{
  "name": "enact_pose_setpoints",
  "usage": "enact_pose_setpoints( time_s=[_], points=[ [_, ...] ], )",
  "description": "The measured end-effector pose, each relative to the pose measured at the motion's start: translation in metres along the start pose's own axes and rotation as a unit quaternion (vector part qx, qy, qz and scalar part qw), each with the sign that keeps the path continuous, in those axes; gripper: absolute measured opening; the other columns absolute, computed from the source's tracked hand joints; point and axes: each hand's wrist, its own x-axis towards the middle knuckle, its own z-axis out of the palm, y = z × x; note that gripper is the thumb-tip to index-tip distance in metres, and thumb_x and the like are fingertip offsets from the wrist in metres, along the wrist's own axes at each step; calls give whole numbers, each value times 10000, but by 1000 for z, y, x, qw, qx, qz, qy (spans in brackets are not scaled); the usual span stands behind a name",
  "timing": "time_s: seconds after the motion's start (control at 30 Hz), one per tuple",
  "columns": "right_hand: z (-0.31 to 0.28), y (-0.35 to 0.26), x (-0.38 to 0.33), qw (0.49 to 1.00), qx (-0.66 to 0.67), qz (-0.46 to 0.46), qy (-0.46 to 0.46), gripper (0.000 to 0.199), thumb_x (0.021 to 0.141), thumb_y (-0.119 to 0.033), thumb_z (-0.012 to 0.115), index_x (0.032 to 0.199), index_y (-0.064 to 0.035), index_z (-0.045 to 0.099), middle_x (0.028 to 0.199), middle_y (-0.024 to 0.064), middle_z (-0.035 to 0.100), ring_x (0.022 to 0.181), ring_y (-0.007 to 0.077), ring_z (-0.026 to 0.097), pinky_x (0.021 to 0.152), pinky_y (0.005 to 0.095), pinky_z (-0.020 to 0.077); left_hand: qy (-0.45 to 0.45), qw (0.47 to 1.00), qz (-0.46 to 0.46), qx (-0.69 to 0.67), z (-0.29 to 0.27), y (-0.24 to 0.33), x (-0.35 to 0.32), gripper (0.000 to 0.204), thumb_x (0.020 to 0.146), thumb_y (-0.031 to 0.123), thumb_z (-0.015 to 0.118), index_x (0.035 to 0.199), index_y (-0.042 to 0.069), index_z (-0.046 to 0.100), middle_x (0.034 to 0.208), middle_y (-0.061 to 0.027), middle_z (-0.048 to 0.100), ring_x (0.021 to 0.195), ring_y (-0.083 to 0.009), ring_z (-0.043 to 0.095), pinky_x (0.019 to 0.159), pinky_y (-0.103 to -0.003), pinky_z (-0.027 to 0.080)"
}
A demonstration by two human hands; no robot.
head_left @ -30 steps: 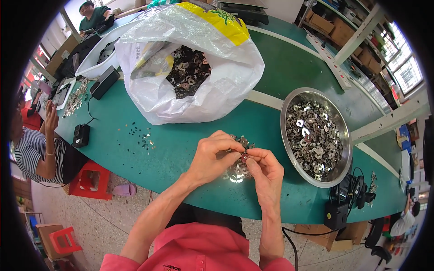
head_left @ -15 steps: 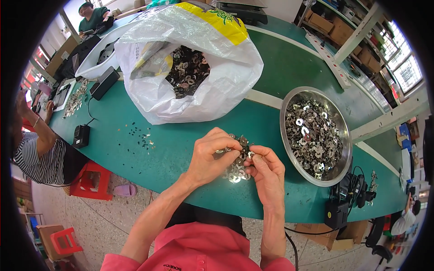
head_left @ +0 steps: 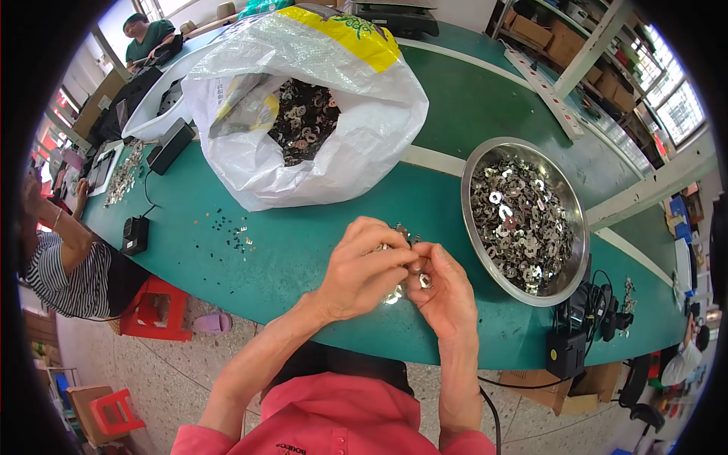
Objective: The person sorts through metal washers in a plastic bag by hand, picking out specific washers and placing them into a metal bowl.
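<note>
1. Silvery, thin and flat: small metal pieces pinched between both hands over the near edge of the green worktop, a few more lying loose on the surface just beneath.
2. Left hand curled over the pieces from the left, fingers bent and closed on them; grip clenched on the metal pieces.
3. Right hand meeting it from the right, thumb and forefinger pinched on the same small cluster; fingertips of both hands touching or nearly so.
4. Pieces right at the fingertips of both hands, neither hand clearly nearer; too small and too covered by fingers to tell a long axis or exact shape.
5. Round steel bowl just to the right of the hands, heaped with similar shiny washers and stamped bits, nearer the right hand than the left.
6. White plastic sack with a yellow top lying open beyond the hands, dark and silvery metal parts showing in its mouth.
7. Scattered tiny parts on the worktop to the left, beside a small black box with a cable.
8. Black device with wires at the worktop's near right edge; another person in a striped top seated at far left.
</note>
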Motion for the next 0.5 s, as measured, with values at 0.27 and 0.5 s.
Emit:
enact_pose_setpoints(
  time_s=[0.27,0.5],
  points=[
    [4,-3,-3,1000,20,-4,12,242,949,-244,503,972,-18,587,701,14,504,558,79,430,443,191,299,-19,999,7,46,-6,4,-1,201,618,-3,695,808,45,651,890,-52,589,882,-260,525,784,-367,419],
    [-5,-6,-5,998,14,-54,27,221,953,-218,491,960,-13,572,639,-8,458,480,52,367,391,183,241,-183,976,29,116,1,24,1,232,583,77,731,793,54,635,906,-41,563,937,-267,513,820,-412,379]
  ],
)
